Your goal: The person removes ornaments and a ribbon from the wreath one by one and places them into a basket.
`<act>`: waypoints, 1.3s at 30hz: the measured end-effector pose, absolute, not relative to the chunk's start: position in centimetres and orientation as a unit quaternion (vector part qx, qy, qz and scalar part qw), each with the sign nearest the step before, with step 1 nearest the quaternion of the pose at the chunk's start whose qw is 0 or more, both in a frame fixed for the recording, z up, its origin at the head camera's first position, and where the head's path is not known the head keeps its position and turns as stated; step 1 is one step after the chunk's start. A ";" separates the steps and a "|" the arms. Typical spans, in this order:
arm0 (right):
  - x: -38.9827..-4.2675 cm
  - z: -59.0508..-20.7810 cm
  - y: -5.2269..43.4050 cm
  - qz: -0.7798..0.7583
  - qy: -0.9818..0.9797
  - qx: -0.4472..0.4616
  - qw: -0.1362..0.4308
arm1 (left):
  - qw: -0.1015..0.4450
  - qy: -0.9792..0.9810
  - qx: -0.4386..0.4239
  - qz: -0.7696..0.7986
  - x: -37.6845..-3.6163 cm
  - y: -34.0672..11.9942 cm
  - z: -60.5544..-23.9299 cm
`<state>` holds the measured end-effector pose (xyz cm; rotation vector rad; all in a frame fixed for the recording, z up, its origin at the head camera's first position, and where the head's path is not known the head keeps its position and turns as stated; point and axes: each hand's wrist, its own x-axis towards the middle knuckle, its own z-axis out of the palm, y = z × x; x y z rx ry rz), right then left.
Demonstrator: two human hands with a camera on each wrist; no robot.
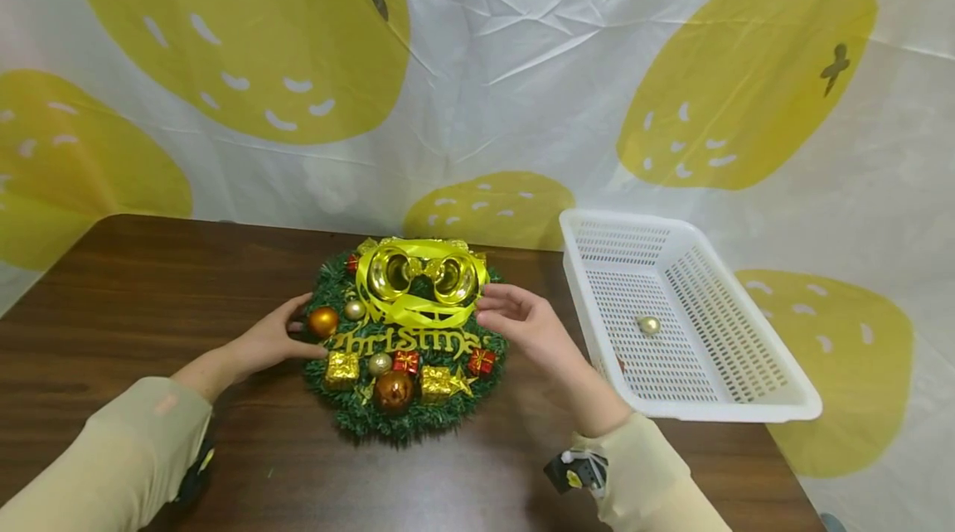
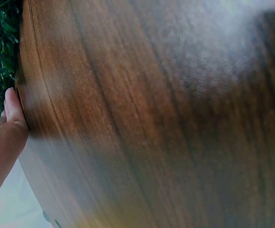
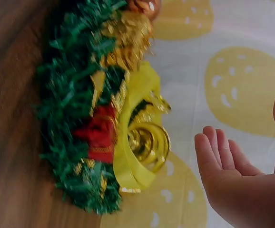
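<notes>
A green Christmas wreath (image 1: 403,426) lies on the table, decked with baubles, gold and red gift boxes and gold lettering. Across its upper part are a pair of shiny gold bells (image 1: 455,279) with a yellow ribbon (image 1: 425,312). At the wreath's left edge, the fingers of my left hand (image 1: 261,343) touch the greenery near an orange bauble (image 1: 323,322). My right hand (image 1: 537,333) hovers by the ribbon's right side, holding nothing. In the right wrist view, its fingers are extended, apart from the wreath.
To the right stands a white perforated plastic basket (image 1: 746,410) with a small gold bauble (image 1: 650,325) inside. The brown wooden table (image 1: 179,283) backs onto a pale curtain (image 1: 507,101) printed with yellow fruit shapes.
</notes>
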<state>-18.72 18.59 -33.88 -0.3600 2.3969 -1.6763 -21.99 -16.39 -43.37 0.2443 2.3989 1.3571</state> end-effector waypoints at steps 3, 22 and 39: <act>-18.3 -34.3 17.7 -0.573 0.801 -0.135 0.110 | 0.187 0.851 0.084 0.484 -22.0 -16.3 -43.3; -16.6 -37.4 13.5 -0.563 0.793 -0.197 0.124 | 0.185 0.850 0.088 0.485 -22.0 -16.4 -43.3; -15.7 -39.4 11.9 -0.501 0.834 -0.220 0.069 | 0.185 0.850 0.086 0.486 -22.1 -16.4 -43.5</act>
